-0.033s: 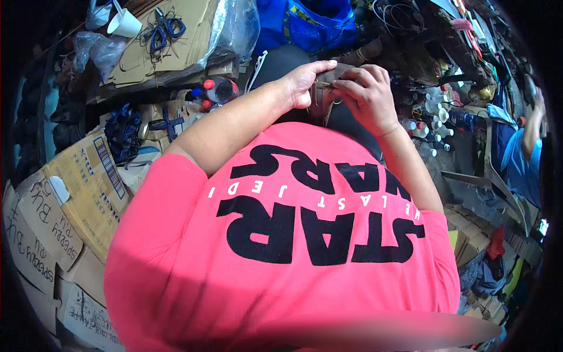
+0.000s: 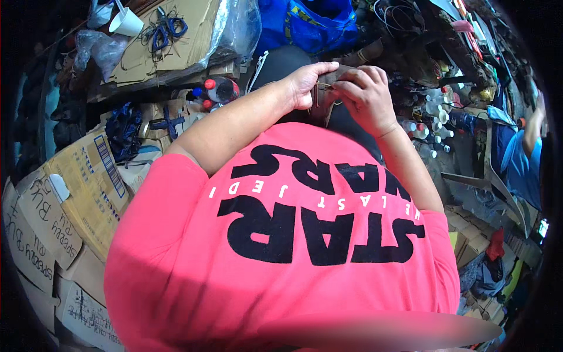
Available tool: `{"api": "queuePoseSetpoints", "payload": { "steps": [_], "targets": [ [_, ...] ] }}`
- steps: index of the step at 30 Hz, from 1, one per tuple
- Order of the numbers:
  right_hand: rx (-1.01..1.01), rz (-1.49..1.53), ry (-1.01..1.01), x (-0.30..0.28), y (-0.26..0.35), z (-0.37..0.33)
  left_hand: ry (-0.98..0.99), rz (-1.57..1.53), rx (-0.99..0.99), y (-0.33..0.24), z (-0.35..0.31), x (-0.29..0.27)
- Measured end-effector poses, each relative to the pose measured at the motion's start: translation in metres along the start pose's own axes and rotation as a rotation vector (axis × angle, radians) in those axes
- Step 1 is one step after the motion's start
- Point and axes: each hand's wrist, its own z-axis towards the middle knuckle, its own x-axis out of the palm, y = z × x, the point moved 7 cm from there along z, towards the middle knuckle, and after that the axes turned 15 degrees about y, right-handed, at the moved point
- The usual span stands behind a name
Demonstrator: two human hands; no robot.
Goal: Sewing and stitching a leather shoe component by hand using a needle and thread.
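Over my lap, at the top middle, my left hand (image 2: 304, 87) is closed around the near side of a brown leather-like piece (image 2: 322, 100), thumb stretched along its top. It looks like part of a shoe, but my hands hide most of it. My right hand (image 2: 365, 88) is bent over the other side, fingertips pinched together at a thin tan lace (image 2: 323, 86) that runs out of the brown piece. The lace's end at my right fingertips is too small to make out. Both hands are close together, in front of my red shirt (image 2: 293, 205).
Blue-handled scissors (image 2: 170, 32) lie with dark cords on stacked cardboard at upper left, near a white cup (image 2: 125, 22). A blue bag (image 2: 319, 26) stands beyond my hands. Bottles (image 2: 434, 120) cluster at right. Cardboard boxes (image 2: 88, 182) fill the left. Another person's arm (image 2: 532, 123) shows at far right.
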Motion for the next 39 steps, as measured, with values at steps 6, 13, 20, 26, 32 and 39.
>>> {"api": "queuePoseSetpoints", "payload": {
  "steps": [6,13,20,26,32,39],
  "targets": [
    [-0.085,-0.109,0.010,0.014,0.005,0.012,-0.031,0.073,-0.006,-0.007,0.001,-0.003],
    [-0.057,0.048,-0.044,0.014,0.001,0.020,-0.206,0.129,0.021,-0.011,0.002,-0.002],
    [0.015,0.200,-0.088,0.012,-0.012,0.018,-0.224,0.136,0.023,-0.012,0.011,-0.013],
    [0.274,0.677,-0.322,0.006,-0.028,0.020,-0.224,0.121,0.030,-0.019,0.009,0.002],
    [0.221,0.598,-0.339,-0.007,-0.029,0.023,-0.262,0.117,0.107,-0.023,0.010,0.005],
    [-0.018,0.136,0.020,0.010,-0.010,0.013,-0.170,0.150,0.225,-0.022,0.013,-0.007]
  ]
}}
